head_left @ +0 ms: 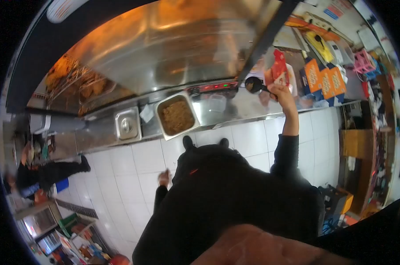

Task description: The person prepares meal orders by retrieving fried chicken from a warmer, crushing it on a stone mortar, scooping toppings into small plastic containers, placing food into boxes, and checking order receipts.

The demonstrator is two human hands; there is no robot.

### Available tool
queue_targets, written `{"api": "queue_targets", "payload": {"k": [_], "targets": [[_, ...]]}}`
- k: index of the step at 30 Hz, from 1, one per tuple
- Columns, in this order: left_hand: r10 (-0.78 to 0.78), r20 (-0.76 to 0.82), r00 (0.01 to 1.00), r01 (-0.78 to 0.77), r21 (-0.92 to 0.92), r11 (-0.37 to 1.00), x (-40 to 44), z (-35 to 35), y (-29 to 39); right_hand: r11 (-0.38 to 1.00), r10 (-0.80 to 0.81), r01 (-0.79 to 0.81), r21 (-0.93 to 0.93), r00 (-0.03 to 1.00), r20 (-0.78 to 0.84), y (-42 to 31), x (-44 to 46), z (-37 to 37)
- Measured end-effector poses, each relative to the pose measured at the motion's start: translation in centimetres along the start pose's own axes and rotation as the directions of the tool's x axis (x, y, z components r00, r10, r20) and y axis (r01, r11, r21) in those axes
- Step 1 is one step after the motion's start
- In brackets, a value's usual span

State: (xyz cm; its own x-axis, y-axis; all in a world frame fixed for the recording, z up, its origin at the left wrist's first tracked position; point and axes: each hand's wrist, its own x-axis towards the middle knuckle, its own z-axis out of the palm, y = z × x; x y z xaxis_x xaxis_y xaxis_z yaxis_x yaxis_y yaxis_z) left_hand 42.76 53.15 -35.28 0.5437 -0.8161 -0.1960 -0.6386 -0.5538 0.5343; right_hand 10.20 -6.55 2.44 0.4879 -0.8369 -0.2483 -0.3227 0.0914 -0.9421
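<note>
The right hand point(281, 92), right of centre in the upper half of the frame, has its fingers closed around the handle of a black ladle point(253, 85). The grip is probably there so the bowl can lead: it points left, out over the table point(242, 110), near the dark corner post of the heated cabinet point(164, 48). Whether the bowl carries anything is too blurred to tell.

The left hand point(163, 177) hangs low over the floor tiles point(120, 187), left of centre, away from the table. No object shows in it, but it is too small to tell whether the fingers are released or clenched; one arm seems enough for this reach.

The steel tray point(196, 114) of brown, crumbly food sits uncovered at the table's front edge, directly ahead of the feet, presumably for easy access from above. To its left, a lidded steel container point(128, 125) has its cover on, likely to protect what is inside. A clear tub point(216, 104) lies between tray and ladle. The red packet point(279, 68) and orange-and-blue boxes point(325, 81) stand at upper right, perhaps kept there as supplies within arm's reach.
</note>
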Motion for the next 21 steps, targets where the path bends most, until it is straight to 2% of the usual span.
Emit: {"api": "queue_targets", "payload": {"k": [1,2,3,4,5,6,7,8,9,11,12,14,15,16,17,20,21], "targets": [[-0.264,0.348,0.899,0.102,0.421,0.901,-0.7,-0.2,0.1,0.998,-0.027,0.023,-0.055,0.996,-0.086,0.1,0.7,-1.7],[-0.076,0.346,0.935,-0.100,0.463,0.881,-2.3,-0.6,0.4,0.975,-0.107,0.078,-0.210,0.986,-0.130,2.1,2.9,-3.4],[-0.044,0.380,0.924,-0.121,0.400,0.909,-2.5,-2.1,2.4,0.930,-0.234,0.158,-0.332,0.951,-0.204,1.7,4.1,-3.7],[-0.554,0.528,0.644,0.325,0.467,0.823,-2.3,-1.6,1.8,0.864,-0.360,0.218,-0.453,0.897,-0.256,1.2,5.4,-3.2],[-0.495,0.571,0.655,0.259,0.445,0.857,-2.1,-1.6,1.8,0.797,-0.471,0.218,-0.563,0.808,-0.354,2.8,8.6,-2.9],[-0.436,0.610,0.662,0.198,0.418,0.887,-2.2,-1.2,1.4,0.811,-0.455,0.198,-0.550,0.805,-0.380,2.6,10.3,-2.2],[-0.377,0.646,0.664,0.139,0.389,0.911,-2.2,-1.4,1.8,0.767,-0.509,0.188,-0.613,0.761,-0.403,2.6,11.9,-1.3],[-0.096,0.487,0.868,-0.113,0.382,0.917,-2.2,-2.3,4.1,0.720,-0.562,0.173,-0.672,0.714,-0.418,2.9,13.4,-0.7],[-0.176,0.510,0.842,-0.019,0.355,0.935,-2.1,-1.2,2.8,0.653,-0.582,0.135,-0.745,0.719,-0.380,4.1,15.2,-0.8],[-0.333,0.543,0.771,0.177,0.320,0.931,-0.4,-3.1,6.7,0.493,-0.611,0.063,-0.868,0.735,-0.294,7.0,18.4,-1.1],[-0.276,0.535,0.799,-0.028,0.491,0.871,0.0,-2.9,8.4,0.506,-0.637,0.080,-0.859,0.705,-0.311,7.4,18.7,-1.2],[-0.156,0.425,0.892,-0.020,0.383,0.924,-0.3,-2.9,10.1,0.529,-0.683,0.115,-0.841,0.645,-0.342,7.9,18.6,-0.9],[-0.100,0.362,0.927,-0.024,0.324,0.946,-0.7,-2.8,11.2,0.535,-0.676,0.113,-0.837,0.652,-0.344,7.8,18.4,-0.8],[-0.213,0.429,0.878,0.052,0.357,0.933,-0.7,-2.8,12.5,0.539,-0.666,0.106,-0.836,0.661,-0.345,7.7,18.0,-0.8],[-0.224,0.475,0.851,0.052,0.347,0.936,-1.0,-3.1,13.6,0.539,-0.655,0.096,-0.837,0.672,-0.345,7.7,17.5,-1.0],[-0.228,0.589,0.775,0.041,0.312,0.949,-2.0,-1.7,14.0,0.555,-0.736,0.213,-0.804,0.577,-0.355,8.6,18.3,-2.0],[-0.219,0.603,0.767,0.035,0.301,0.953,-2.2,-1.0,13.4,0.616,-0.711,0.240,-0.750,0.578,-0.400,8.4,18.4,-2.1]]}}
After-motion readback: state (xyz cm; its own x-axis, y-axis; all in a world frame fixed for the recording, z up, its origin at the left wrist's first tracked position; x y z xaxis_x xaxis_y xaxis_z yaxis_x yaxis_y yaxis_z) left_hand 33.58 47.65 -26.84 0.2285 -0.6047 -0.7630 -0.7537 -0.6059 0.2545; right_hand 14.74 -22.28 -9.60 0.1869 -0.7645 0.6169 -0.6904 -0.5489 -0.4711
